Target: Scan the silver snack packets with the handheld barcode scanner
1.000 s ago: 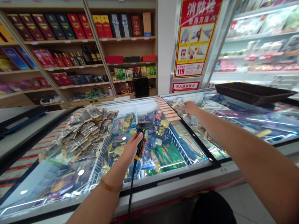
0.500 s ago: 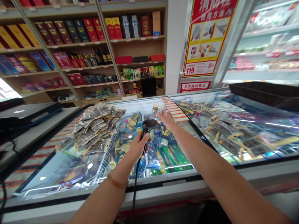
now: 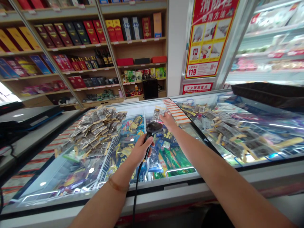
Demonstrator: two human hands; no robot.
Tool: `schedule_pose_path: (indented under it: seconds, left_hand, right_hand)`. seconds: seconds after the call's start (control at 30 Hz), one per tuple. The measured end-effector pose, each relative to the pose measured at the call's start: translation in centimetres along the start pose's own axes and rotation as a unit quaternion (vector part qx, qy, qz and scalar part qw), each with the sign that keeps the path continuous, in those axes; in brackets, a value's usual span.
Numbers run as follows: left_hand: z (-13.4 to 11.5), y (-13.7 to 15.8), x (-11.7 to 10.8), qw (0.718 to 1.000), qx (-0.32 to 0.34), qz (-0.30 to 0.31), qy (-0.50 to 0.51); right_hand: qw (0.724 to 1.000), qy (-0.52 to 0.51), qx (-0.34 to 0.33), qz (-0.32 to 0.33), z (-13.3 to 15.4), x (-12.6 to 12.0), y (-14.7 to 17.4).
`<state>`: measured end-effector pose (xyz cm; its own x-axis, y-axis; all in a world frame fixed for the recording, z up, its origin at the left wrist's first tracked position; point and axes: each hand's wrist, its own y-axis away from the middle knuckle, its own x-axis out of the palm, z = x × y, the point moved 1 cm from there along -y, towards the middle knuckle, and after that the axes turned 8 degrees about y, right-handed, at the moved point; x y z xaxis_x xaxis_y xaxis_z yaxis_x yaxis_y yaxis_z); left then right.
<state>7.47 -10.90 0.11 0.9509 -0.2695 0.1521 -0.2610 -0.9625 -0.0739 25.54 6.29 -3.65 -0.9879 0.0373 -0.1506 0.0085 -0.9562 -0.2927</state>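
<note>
My left hand [image 3: 143,148] is wrapped round the handle of a black corded barcode scanner [image 3: 154,127], whose head points forward over the freezer's glass top. Just beyond the scanner, my right hand [image 3: 169,121] pinches a small clear packet [image 3: 158,113] with a pale label by its edge. A pile of similar small packets [image 3: 95,129] with tan strips lies on the glass to the left. Another heap of packets [image 3: 228,133] lies to the right. Beneath the glass, bagged frozen goods [image 3: 173,156] in blue, yellow and green wrappers show in wire baskets.
The scanner's cable [image 3: 136,190] hangs over the freezer's front edge [image 3: 166,193]. A dark tray [image 3: 263,95] rests at the back right. To the left is a counter [image 3: 45,126] with dark equipment. Shelves of boxes [image 3: 80,68] stand behind, beside a red fire-safety poster [image 3: 206,38].
The packet in my right hand has turned slightly and its label is more tilted. Both hands keep their grips, and the view has shifted very slightly.
</note>
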Motion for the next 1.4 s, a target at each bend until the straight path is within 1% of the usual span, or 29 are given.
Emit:
schedule_pose_path:
  seconds: [0.1, 0.2, 0.27, 0.37, 0.43, 0.47, 0.57, 0.67, 0.73, 0.8, 0.87, 0.93, 1.03, 1.1, 1.2, 1.27, 1.33, 1.4]
  left_hand:
    - [0.0, 0.0, 0.0, 1.0, 0.001, 0.004, 0.002]
    - [-0.1, 0.0, 0.1, 1.0, -0.001, 0.003, 0.005]
    - [-0.1, 0.0, 0.1, 1.0, -0.006, -0.003, 0.003]
    - [0.0, -0.1, 0.3, 1.0, -0.009, -0.019, 0.0]
    - [0.0, -0.1, 0.4, 0.999, -0.003, -0.045, 0.008]
    - [-0.2, 0.0, 0.4, 0.998, 0.003, -0.067, 0.017]
    - [-1.6, 0.7, 0.1, 0.989, 0.016, -0.137, 0.048]
    - [-3.9, 2.3, -1.4, 0.979, 0.031, -0.188, 0.071]
    - [-5.4, 3.9, -3.4, 0.97, 0.054, -0.225, 0.077]
    - [-6.6, 5.7, -6.1, 0.956, 0.078, -0.271, 0.078]
    - [-7.4, 7.5, -9.2, 0.936, 0.099, -0.328, 0.083]
    - [-8.1, 9.2, -12.3, 0.906, 0.122, -0.395, 0.093]
    - [-9.2, 11.6, -16.0, 0.859, 0.141, -0.48, 0.113]
    - [-9.8, 13.2, -17.6, 0.84, 0.14, -0.51, 0.118]
    - [-10.3, 15.1, -19.0, 0.831, 0.14, -0.528, 0.108]
    - [-10.4, 16.0, -19.4, 0.829, 0.143, -0.53, 0.102]
    - [-10.2, 16.4, -19.5, 0.829, 0.143, -0.532, 0.099]
    - [-9.9, 16.2, -19.4, 0.832, 0.14, -0.527, 0.1]
  right_hand:
    - [0.999, -0.025, 0.026, -0.011, 0.3, 0.1, 0.1]
    - [0.999, -0.02, 0.04, -0.004, 0.5, 0.0, 0.3]
    - [0.999, 0.013, 0.031, -0.012, 0.6, -0.1, 0.4]
    - [0.991, 0.115, 0.015, -0.068, 1.0, -0.4, 0.5]
    - [0.979, 0.175, 0.019, -0.101, 1.2, -0.4, 0.6]
    - [0.976, 0.19, 0.026, -0.107, 1.3, -0.4, 0.6]
    - [0.976, 0.187, 0.048, -0.1, 1.3, -0.2, 0.6]
    - [0.977, 0.187, 0.064, -0.08, 1.4, -0.1, 0.6]
    - [0.976, 0.197, 0.071, -0.05, 1.9, 0.3, 0.6]
    - [0.981, 0.184, 0.068, -0.002, 2.9, 1.2, 0.6]
    - [0.987, 0.144, 0.049, 0.051, 4.4, 3.2, 0.7]
    - [0.991, 0.095, 0.028, 0.092, 6.2, 6.4, 0.9]
    - [0.988, 0.038, 0.028, 0.15, 9.1, 12.7, 1.2]
    - [0.979, 0.029, 0.049, 0.196, 10.7, 17.2, 1.5]
    - [0.964, 0.038, 0.074, 0.251, 12.6, 22.6, 2.2]
    - [0.963, 0.032, 0.075, 0.255, 13.5, 24.9, 2.6]
    - [0.969, 0.021, 0.072, 0.236, 13.9, 26.1, 2.9]
    - [0.976, 0.021, 0.059, 0.21, 14.1, 26.2, 3.1]
